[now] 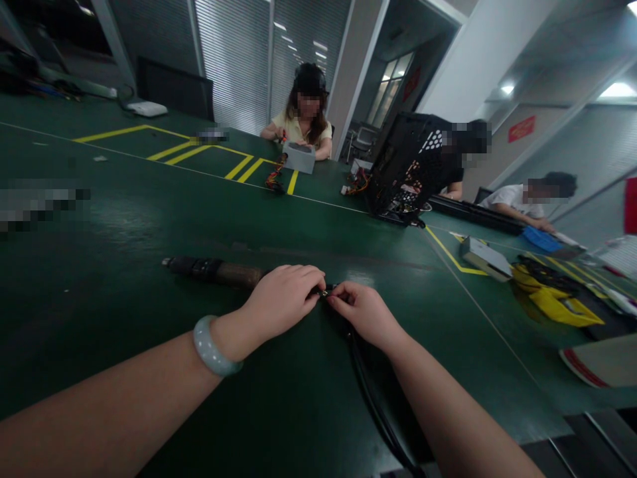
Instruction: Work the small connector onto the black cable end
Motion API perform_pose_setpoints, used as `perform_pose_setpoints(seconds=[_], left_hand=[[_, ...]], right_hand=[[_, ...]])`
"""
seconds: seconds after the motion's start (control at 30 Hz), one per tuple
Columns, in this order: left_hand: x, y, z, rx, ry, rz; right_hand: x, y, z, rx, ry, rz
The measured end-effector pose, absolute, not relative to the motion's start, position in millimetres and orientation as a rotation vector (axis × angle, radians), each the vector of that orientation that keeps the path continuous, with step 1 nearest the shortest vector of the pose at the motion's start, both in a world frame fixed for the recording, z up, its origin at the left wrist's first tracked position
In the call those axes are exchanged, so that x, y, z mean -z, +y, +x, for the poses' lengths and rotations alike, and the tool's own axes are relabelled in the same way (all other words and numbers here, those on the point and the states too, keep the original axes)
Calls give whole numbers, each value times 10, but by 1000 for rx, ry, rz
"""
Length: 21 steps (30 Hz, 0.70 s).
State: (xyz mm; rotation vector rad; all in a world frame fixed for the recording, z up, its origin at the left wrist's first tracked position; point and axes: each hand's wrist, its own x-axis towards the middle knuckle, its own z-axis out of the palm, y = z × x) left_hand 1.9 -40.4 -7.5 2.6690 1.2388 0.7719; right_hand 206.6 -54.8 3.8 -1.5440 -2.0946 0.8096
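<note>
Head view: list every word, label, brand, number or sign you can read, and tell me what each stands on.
None can be read.
Red sign in the right background: too small and blurred.
Dark tool by the left hand: no legible marking.
Grey box before the person across the table: any marking is too small.
Pixelated thing at the left edge: unreadable.

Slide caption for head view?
Left hand and right hand pinch a small shiny piece; dark tool on green table.
</note>
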Motion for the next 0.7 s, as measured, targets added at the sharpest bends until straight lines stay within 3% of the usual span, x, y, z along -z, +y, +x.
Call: perform_pose_setpoints(seconds=[0.7], left_hand=[[38, -434, 25, -735, 1291, 2656]], right_hand=[[17, -529, 2064, -786, -2100, -1518]])
